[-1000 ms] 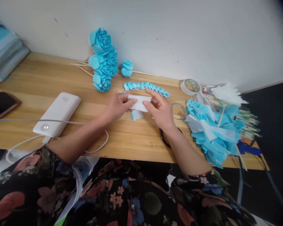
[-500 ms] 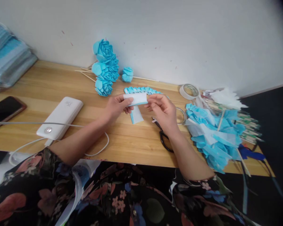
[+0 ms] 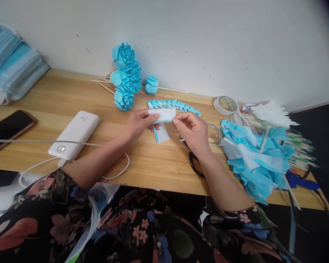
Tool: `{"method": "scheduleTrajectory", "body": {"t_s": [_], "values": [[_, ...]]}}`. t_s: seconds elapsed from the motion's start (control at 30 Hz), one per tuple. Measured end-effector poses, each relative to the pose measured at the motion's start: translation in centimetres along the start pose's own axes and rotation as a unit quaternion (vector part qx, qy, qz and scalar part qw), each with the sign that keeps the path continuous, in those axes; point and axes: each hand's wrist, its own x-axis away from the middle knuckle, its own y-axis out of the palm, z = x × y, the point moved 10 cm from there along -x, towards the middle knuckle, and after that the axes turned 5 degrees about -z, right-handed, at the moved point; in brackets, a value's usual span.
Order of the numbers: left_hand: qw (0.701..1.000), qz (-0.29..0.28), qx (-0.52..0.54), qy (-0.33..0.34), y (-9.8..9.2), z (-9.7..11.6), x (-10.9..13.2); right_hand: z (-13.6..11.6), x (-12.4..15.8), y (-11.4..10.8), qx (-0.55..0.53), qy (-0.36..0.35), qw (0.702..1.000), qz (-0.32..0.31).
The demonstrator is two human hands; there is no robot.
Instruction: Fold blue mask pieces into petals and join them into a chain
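Note:
Between my hands stretches a white strip with a blue edge (image 3: 164, 114), of thin fabric or paper; its lower end hangs down over the tabletop. My left hand (image 3: 145, 119) pinches the strip's left part, thumb on top. At the strip's right end, my right hand (image 3: 191, 128) has thumb and fingertips pressed together on its lower corner. Just behind lies a curved row of small folded blue pieces (image 3: 178, 105). Beneath my right wrist are black-handled scissors (image 3: 195, 166), partly hidden.
Blue handmade flowers (image 3: 126, 78) on sticks lie near the wall, with a single blue bud (image 3: 151, 85). To the left are a white power bank (image 3: 75, 135) with cable, a phone (image 3: 13, 126) and packed blue masks (image 3: 16, 65). Tape rolls (image 3: 225, 106) and crumpled blue material (image 3: 259, 160) sit right.
My right fingers have closed in on the strip's right end, where they were looser before. The whole view has shifted slightly, so things appear a little further right.

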Motion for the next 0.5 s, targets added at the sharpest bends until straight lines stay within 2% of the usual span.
{"method": "scheduleTrajectory", "body": {"t_s": [0.13,0.33,0.5], "values": [[1.000,-0.008,-0.003,0.005,0.0,-0.1,-0.1,0.1,0.0,0.0,0.005,0.000,1.000,0.007],[0.997,-0.068,0.009,0.031,1.2,0.5,0.0,0.7,0.0,-0.1,0.010,0.006,1.000,0.009],[0.996,-0.068,-0.025,0.046,1.4,0.8,0.0,1.0,-0.1,0.0,-0.017,0.005,1.000,0.005]]}}
